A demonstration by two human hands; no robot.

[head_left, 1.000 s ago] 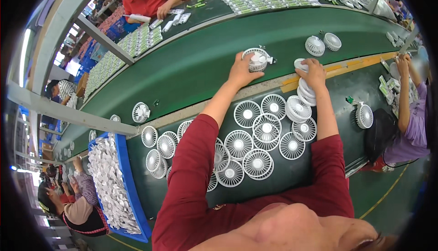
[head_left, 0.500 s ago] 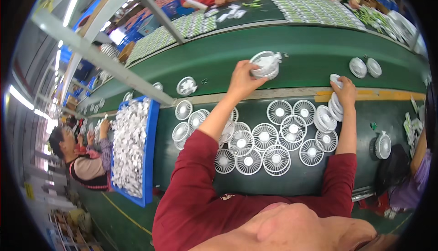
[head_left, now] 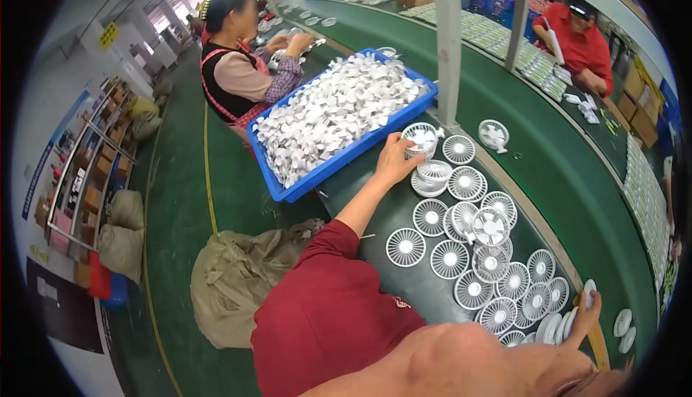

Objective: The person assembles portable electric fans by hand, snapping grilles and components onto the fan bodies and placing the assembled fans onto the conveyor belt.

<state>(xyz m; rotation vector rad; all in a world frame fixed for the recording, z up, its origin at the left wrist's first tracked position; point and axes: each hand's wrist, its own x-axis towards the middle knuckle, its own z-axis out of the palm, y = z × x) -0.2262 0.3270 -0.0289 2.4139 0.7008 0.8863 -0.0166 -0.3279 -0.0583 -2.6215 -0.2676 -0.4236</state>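
Note:
My left hand (head_left: pixel 395 162) grips the edge of a small fan housing (head_left: pixel 420 137), a round white wire cage with blades and a short stem. It is at the table's far left, beside the blue tray. At the lower right, my right hand (head_left: pixel 585 319) pinches a white round fan grille (head_left: pixel 590 291), seen nearly edge-on. A row of similar grilles (head_left: pixel 553 329) leans beside that hand. Many round spoked grilles (head_left: pixel 449 258) lie between my hands, some overlapping. Another caged fan with blades (head_left: pixel 491 227) rests on top of them.
A blue tray (head_left: pixel 288 193) heaped with white fan blades stands on the left. Beyond the table's edge runs a green conveyor belt (head_left: pixel 533 162) carrying a caged fan (head_left: pixel 494 134). A grey post (head_left: pixel 447 51) rises near the tray. Co-workers sit beyond the tray and across the belt.
My view has swung left. My left hand has brought the fan housing from over the belt to the table beside the tray. My right hand still holds its grille.

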